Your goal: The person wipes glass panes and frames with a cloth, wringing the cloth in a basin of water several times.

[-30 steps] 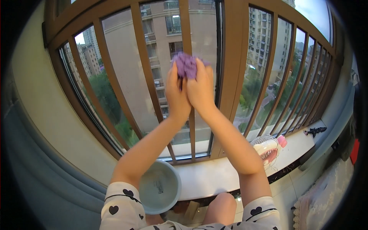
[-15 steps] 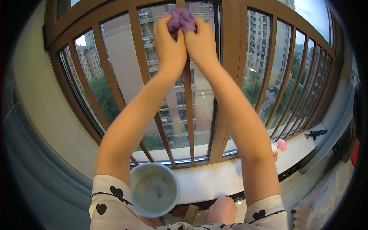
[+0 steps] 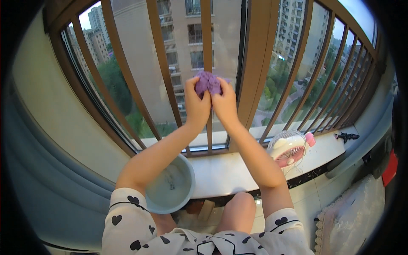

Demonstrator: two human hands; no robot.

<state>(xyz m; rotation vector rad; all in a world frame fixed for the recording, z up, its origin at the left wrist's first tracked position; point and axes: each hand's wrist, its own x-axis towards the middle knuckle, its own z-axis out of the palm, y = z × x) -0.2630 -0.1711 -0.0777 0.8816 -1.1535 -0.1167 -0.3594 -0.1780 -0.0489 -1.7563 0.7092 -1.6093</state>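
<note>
A crumpled purple cloth (image 3: 208, 81) is bunched around a brown vertical bar (image 3: 207, 34) of the window railing, straight ahead of me. My left hand (image 3: 198, 104) grips it from the left side, fingers curled into the fabric. From the right, my right hand (image 3: 224, 104) closes on the same cloth, and the two thumbs nearly meet in front of the bar. Both arms are stretched forward. Below my left forearm a pale blue basin (image 3: 192, 182) holds cloudy water; part of it is hidden by the arm.
A pink and white fan (image 3: 289, 148) stands on the white sill (image 3: 229, 170) beside my right forearm. Farther right lies a small dark object (image 3: 346, 136). A grey-blue curtain (image 3: 63, 182) hangs at the left, and a lace-edged cover (image 3: 352, 221) is at the lower right.
Both hands and the purple cloth have slid down the bar, toward me. The view has also tipped downward, bringing more of the sill and the fan into sight.
</note>
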